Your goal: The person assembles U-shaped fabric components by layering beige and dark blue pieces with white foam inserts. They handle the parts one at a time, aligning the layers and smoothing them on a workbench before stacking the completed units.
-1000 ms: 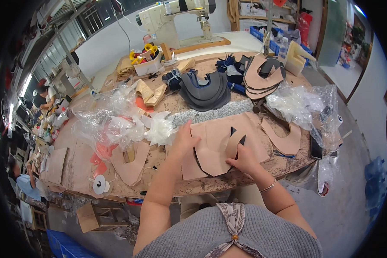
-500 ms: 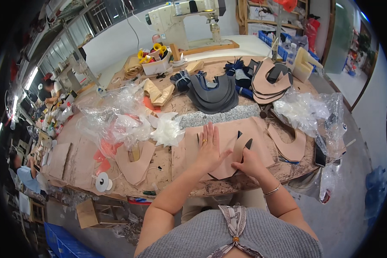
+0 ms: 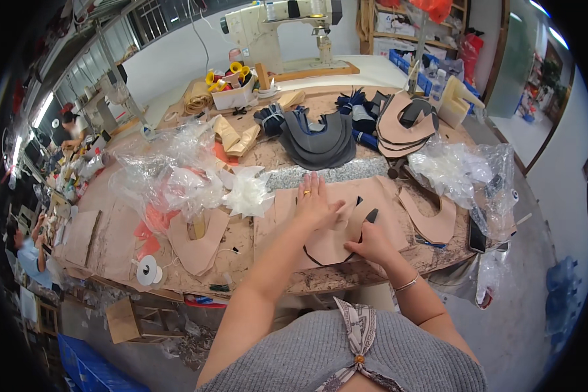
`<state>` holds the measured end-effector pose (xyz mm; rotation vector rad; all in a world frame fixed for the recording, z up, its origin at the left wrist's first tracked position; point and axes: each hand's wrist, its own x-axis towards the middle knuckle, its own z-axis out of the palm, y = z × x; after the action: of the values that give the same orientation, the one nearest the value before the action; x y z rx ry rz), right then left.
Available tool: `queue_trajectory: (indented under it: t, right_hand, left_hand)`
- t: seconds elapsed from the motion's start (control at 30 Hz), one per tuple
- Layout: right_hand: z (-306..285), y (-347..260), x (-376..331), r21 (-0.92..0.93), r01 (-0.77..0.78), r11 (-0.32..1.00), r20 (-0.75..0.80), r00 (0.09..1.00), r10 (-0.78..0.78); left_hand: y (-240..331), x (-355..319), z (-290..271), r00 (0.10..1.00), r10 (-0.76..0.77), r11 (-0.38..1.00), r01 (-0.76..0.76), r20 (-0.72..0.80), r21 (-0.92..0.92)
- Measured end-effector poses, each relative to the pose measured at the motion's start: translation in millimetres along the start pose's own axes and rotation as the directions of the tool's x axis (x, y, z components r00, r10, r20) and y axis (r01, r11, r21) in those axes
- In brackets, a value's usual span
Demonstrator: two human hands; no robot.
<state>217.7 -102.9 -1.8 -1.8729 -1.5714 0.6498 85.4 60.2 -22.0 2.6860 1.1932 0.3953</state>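
Note:
A beige U-shaped piece [image 3: 330, 247] with a dark underside lies in front of me, on a larger beige sheet [image 3: 389, 199]. My left hand [image 3: 317, 206] rests flat over the left arm of the U, fingers stretched away from me, and hides its tip. At the right arm of the U, my right hand [image 3: 372, 245] grips the edge, thumb on top and the other fingers curled, mostly out of sight. The dark tip of that arm shows just beyond the right hand.
Similar beige U pieces [image 3: 199, 251] lie left and right. Beyond are stacked grey U pieces [image 3: 317, 144], crumpled clear plastic [image 3: 170, 170], a white spool [image 3: 149, 271] and a sewing machine [image 3: 274, 32]. A phone [image 3: 477, 236] is at the right edge; two people sit far left.
My left hand has slid a little leftward and away from me, covering the left tip of the U piece. My right hand keeps its grip on the right arm. The view has shifted slightly.

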Motion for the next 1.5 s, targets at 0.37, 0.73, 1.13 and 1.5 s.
queue_trajectory:
  t: [0.37, 0.73, 1.13, 1.5]
  right_hand:
    - [-46, 8, 15, 0.411, -0.252, 0.876, 0.336, 0.935, 0.111]
    - [-55, 42, 70, 0.359, -0.269, 0.894, 0.126, 0.963, 0.239]
    - [-47, 39, 76, 0.191, -0.254, 0.948, 0.053, 0.967, 0.248]
    - [-46, 27, 61, 0.012, -0.098, 0.995, -0.19, 0.977, 0.098]
  left_hand:
    - [74, -135, 5, 0.966, 0.226, 0.965, -0.24, -0.124, -0.108]
    - [75, -134, -7, 0.949, 0.3, 0.954, -0.298, -0.101, 0.029]
    - [89, -124, 6, 0.936, 0.348, 0.931, -0.34, -0.047, 0.131]
    - [83, -126, 1, 0.952, 0.285, 0.958, -0.279, -0.109, 0.063]
